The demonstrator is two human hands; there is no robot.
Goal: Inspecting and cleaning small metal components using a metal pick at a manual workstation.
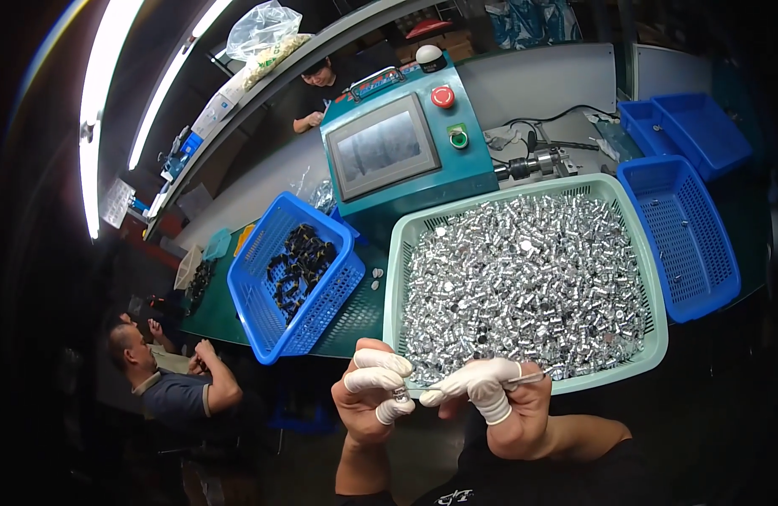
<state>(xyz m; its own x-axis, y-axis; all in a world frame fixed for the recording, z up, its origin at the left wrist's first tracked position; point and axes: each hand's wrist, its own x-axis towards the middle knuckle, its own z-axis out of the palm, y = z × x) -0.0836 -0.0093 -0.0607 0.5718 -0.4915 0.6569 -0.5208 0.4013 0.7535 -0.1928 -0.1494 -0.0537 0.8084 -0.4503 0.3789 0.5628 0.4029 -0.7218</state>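
My left hand (365, 396), with white finger cots on, pinches a small shiny metal fitting (401, 394) between thumb and fingers. Close on its right, my right hand (498, 401), also in white finger cots, is closed around a thin silvery tool (528, 378); its tip is too small to make out, near the fitting. Both hands are held at the front rim of a pale green plastic basket (661, 337) heaped with small silvery metal fittings (524, 278).
Left of the green basket stands a blue basket (262, 325) of black parts. Behind is a teal machine (477, 173) with a screen and red button. Blue baskets (718, 291) and bins (701, 126) stand at right. One person (178, 379) sits left; another (317, 84) is behind the machine.
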